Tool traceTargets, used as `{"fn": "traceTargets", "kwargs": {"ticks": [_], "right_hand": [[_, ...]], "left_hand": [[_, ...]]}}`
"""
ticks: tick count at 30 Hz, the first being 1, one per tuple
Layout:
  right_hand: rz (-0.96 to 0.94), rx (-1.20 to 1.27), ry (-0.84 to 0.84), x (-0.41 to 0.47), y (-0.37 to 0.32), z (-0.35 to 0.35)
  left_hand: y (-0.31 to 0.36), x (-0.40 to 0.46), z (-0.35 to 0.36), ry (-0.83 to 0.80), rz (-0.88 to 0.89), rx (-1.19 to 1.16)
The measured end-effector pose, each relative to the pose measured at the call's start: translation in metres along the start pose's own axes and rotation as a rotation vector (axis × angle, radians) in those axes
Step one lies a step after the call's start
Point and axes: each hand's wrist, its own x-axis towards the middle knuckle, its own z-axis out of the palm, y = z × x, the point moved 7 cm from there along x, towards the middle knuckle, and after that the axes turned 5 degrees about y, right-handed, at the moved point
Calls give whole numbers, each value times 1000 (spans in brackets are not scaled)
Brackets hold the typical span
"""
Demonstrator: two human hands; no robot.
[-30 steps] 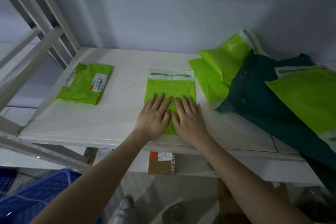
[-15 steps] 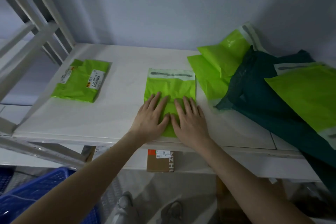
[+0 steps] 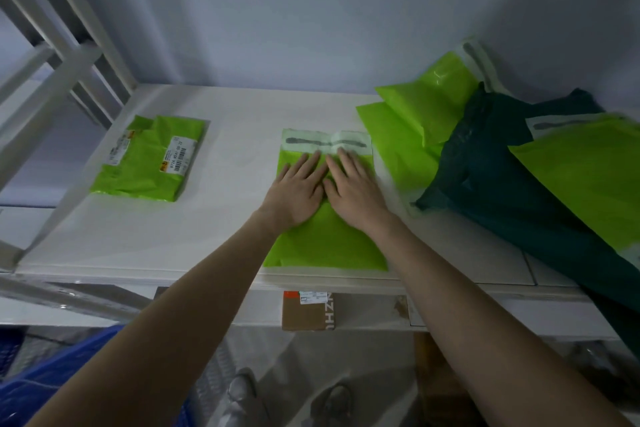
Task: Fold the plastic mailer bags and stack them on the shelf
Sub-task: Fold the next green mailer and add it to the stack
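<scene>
head view: both hands lie flat, fingers straight, left hand point(image 3: 298, 191) and right hand point(image 3: 354, 190) side by side pressing the green mailer bag point(image 3: 325, 243) at the shelf point(image 3: 221, 218) front edge. smoothing step, looks like; next comes a fold, then stacking on the folded bag point(image 3: 149, 159) far left.

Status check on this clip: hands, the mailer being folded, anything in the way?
Left hand and right hand flat, pressing green mailer on shelf. No grip. Folded stack waits left. Unfolded pile lies right, clear of hands.
</scene>
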Motion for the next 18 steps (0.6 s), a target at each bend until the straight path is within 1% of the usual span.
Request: {"fn": "traceTargets", "kwargs": {"ticks": [1,6,9,14,18], "right_hand": [[-1,-8,-24,0,1,4],[12,-38,-53,-1,4,8],[81,-34,-32,-1,9,7],[203,-45,11,-4,19,7],[214,0,21,-4,20,6]], "left_hand": [[-1,-1,4,-22,-10,13],[-3,-2,6,-31,-40,13],[-10,-3,4,-7,-123,6],[-14,-3,3,-15,-209,44],[-17,-4,1,17,-243,34]]}}
